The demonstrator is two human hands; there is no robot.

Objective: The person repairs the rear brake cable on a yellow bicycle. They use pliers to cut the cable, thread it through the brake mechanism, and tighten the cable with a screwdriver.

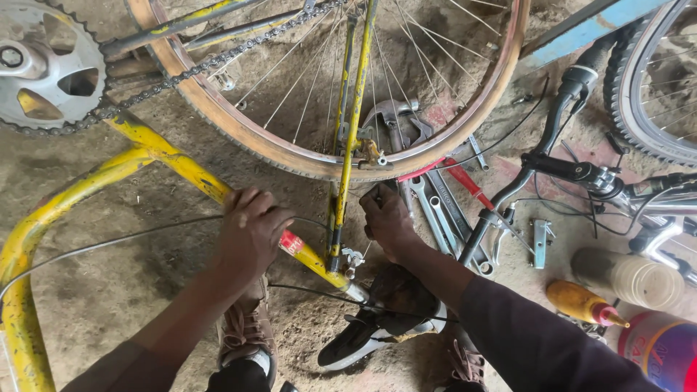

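Two bare hands are working on an upturned yellow bicycle frame [181,168] that is lying over the dirt floor. Nearest to the camera, a black saddle [377,319] is resting on the ground between the person's brown shoes [245,330]. The left hand [250,232] is gripping the yellow frame tube, with the fingers closed around it. The right hand [386,218] is sitting just beside the thin yellow stay [348,145], its fingers curled shut on something small; I cannot tell what it is. A thin cable [109,243] is running under the left hand. Beyond the hands, the rear wheel [327,156] with a brownish rim is standing, and the chain [218,62] is leading to the chainring [43,65]. At the right, wrenches [435,210], a red-handled screwdriver [468,185], black handlebars [559,167] and an orange bottle [581,303] are lying.
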